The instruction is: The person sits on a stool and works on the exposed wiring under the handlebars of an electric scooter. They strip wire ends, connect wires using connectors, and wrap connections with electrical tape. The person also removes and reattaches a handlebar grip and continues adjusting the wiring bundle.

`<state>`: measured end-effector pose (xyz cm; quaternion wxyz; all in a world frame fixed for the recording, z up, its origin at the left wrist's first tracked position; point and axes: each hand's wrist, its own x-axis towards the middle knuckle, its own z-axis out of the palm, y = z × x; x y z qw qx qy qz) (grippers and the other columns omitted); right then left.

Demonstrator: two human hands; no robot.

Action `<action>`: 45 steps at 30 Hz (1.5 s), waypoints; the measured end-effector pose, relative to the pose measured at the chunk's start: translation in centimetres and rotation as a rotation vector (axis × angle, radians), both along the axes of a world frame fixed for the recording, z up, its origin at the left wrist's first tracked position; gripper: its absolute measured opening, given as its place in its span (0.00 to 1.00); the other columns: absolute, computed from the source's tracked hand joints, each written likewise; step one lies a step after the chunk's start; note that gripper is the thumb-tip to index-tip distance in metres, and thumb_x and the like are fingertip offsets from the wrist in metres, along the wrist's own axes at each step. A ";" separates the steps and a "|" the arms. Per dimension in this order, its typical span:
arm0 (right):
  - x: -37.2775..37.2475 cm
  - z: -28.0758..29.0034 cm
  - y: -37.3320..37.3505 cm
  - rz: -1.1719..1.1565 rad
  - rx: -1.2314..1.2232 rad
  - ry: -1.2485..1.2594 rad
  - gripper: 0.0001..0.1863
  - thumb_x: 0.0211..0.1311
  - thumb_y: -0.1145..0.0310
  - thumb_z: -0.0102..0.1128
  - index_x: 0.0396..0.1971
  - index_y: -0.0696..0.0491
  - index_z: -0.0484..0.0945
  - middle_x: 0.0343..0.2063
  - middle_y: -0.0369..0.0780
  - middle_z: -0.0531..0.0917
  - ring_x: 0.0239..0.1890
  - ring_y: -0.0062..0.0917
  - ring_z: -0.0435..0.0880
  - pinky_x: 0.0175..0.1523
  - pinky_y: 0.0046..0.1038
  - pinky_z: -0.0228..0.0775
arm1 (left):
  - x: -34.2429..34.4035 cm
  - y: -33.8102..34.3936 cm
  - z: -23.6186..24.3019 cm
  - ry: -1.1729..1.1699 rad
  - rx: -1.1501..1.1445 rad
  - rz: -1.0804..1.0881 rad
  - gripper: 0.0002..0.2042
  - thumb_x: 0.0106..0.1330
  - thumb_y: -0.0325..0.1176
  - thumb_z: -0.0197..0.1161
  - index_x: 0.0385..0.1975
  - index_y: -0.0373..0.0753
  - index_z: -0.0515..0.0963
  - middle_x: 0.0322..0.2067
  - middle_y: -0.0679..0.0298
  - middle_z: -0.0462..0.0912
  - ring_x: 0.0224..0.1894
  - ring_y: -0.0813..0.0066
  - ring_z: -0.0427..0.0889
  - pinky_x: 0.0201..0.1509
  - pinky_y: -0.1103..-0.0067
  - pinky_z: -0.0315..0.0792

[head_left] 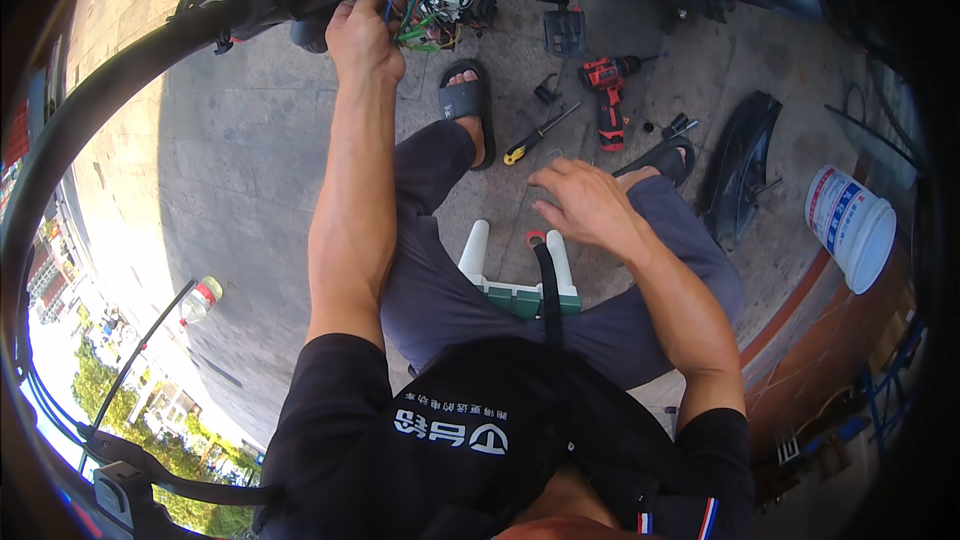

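My left hand (362, 43) is raised at the top of the view, beside a tangle of coloured wires (425, 10) hanging from a dark vehicle frame. Its fingers are bent and closed at the wires' left edge, and what they grip is mostly hidden. Between my knees, my right hand (590, 202) hovers with loosely spread fingers, holding nothing. Nearest to it on the paving is a yellow-and-black screwdriver (541, 134). A red-and-black cordless drill (608, 105) lies just beyond, its bit pointing right.
A black pedal (565, 31) shows beneath the frame. To the right lie a black curved plastic part (738, 165) and a white bucket (868, 245). Under me is a green-and-white stool (515, 298). A clear bottle (199, 302) is at far left. Dark tubing (110, 85) arcs along the left.
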<state>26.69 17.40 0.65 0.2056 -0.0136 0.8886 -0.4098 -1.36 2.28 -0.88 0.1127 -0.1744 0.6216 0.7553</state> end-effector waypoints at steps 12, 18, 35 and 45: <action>-0.2 0.2 0.0 -0.017 -0.018 -0.020 0.16 0.55 0.66 0.67 0.44 0.54 0.81 0.39 0.44 0.82 0.46 0.41 0.82 0.51 0.39 0.74 | 0.1 0.1 0.3 0.015 0.013 -0.015 0.04 0.63 0.24 0.59 0.36 0.33 0.75 0.29 0.60 0.84 0.27 0.73 0.82 0.25 0.83 0.66; -0.2 0.1 0.0 -0.019 -0.015 -0.014 0.16 0.55 0.65 0.67 0.44 0.54 0.81 0.39 0.44 0.82 0.45 0.41 0.82 0.50 0.39 0.74 | 0.0 -0.2 0.3 -0.033 -0.002 -0.014 0.08 0.65 0.21 0.56 0.43 0.32 0.74 0.36 0.57 0.83 0.31 0.69 0.83 0.27 0.80 0.66; -0.2 0.0 0.5 -0.019 -0.015 0.013 0.16 0.58 0.63 0.66 0.44 0.53 0.81 0.41 0.44 0.81 0.47 0.41 0.81 0.51 0.40 0.75 | -1.2 -2.2 -1.5 -0.145 0.068 0.091 0.08 0.65 0.21 0.53 0.42 0.30 0.72 0.35 0.54 0.80 0.30 0.68 0.79 0.28 0.79 0.67; -0.2 0.0 0.4 -0.035 -0.046 -0.008 0.17 0.55 0.65 0.67 0.44 0.55 0.81 0.40 0.44 0.82 0.46 0.41 0.81 0.53 0.39 0.73 | -1.5 -2.4 -0.6 -0.104 0.043 0.058 0.08 0.66 0.21 0.53 0.44 0.32 0.72 0.36 0.55 0.80 0.31 0.68 0.78 0.30 0.80 0.67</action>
